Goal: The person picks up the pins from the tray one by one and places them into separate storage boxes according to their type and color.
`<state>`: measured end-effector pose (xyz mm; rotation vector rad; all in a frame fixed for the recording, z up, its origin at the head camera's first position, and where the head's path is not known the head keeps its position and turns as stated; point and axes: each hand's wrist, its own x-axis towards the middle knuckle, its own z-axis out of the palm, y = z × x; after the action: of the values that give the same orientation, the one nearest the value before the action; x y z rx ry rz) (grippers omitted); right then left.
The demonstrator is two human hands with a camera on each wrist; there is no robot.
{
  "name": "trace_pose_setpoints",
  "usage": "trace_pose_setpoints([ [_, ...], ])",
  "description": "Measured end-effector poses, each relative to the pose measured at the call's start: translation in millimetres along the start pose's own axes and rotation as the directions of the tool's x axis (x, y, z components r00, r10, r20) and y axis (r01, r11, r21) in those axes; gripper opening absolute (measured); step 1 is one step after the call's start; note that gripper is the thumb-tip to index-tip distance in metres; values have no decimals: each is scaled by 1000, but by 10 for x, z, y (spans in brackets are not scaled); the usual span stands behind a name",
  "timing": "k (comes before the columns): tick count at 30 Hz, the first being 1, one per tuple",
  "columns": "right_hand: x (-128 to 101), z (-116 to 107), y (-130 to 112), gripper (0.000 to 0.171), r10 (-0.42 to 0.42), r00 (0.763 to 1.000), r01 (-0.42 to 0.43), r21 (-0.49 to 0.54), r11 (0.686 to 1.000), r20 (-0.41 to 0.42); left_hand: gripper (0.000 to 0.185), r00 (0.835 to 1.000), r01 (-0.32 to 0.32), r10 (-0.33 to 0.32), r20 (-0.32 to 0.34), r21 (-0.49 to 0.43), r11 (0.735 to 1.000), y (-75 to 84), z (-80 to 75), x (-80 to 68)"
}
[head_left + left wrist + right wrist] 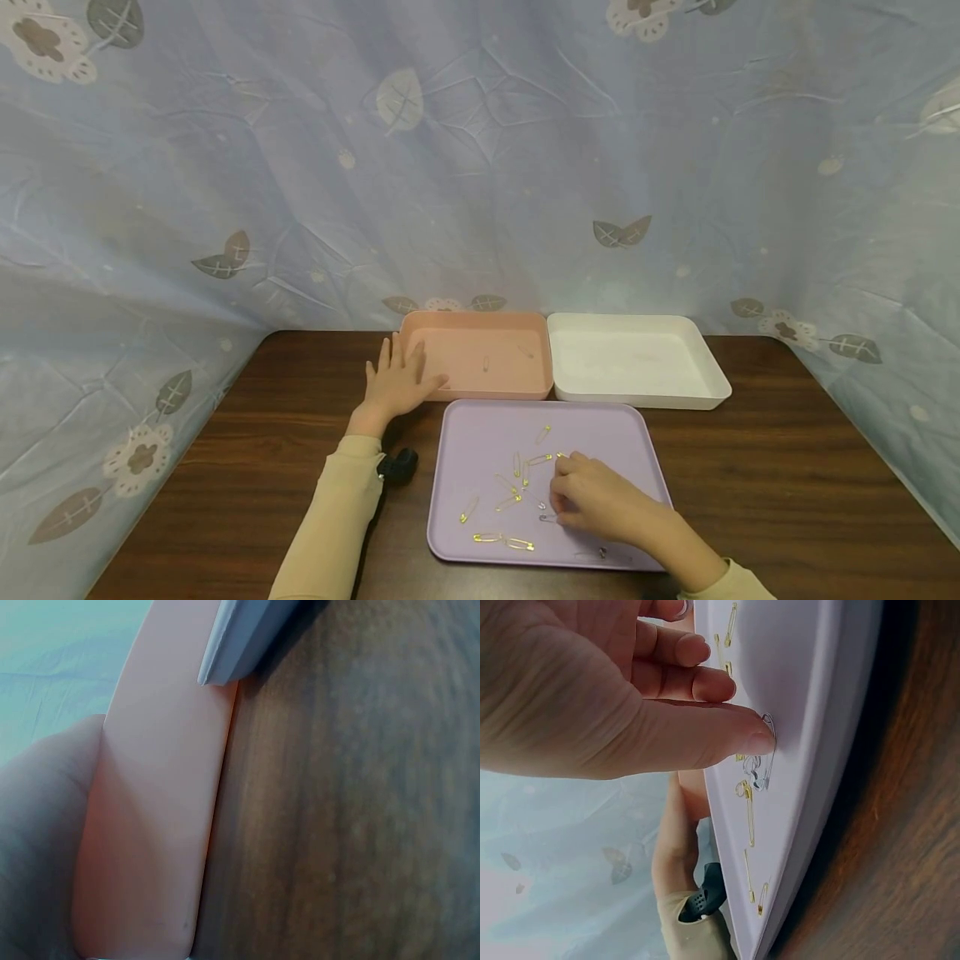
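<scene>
From the head view, the right hand (596,498) curls over safety pins (517,479) on the purple tray (480,433), near side. The left hand (397,379) rests flat against the pink tray (480,387), far left. In the right wrist view, a fingertip (761,742) presses a silver pin (767,724).

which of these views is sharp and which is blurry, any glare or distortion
Head view: evenly lit, wide-angle bend at the edges, the safety pins on the purple tray small but sharp. Left wrist view: too close, the pink tray and table soft, the left hand a blur. Right wrist view: the right hand fairly sharp, pins slightly soft, wood blurred, no strong glare.
</scene>
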<state>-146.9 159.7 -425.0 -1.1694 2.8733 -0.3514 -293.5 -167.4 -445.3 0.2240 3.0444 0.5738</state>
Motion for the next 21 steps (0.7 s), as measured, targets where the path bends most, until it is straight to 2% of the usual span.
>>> trace_pose_setpoints([
  [3,2,5,-1,26,1,1000,-1,1,1000,3,89,1000,1,-1,1,-5,1000,3,-6,-3],
  [14,43,4,7,26,-92,995,91,-42,995,-25,88,1000,-1,1,2,-6,1000,-3,-3,-9],
  [18,101,-19,11,25,-155,984,146,-98,984,-86,88,1000,0,0,4,-14,1000,5,-17,-16],
  [21,162,-58,13,24,-169,979,154,-133,979,-115,88,1000,0,0,5,-17,1000,10,-28,-19],
])
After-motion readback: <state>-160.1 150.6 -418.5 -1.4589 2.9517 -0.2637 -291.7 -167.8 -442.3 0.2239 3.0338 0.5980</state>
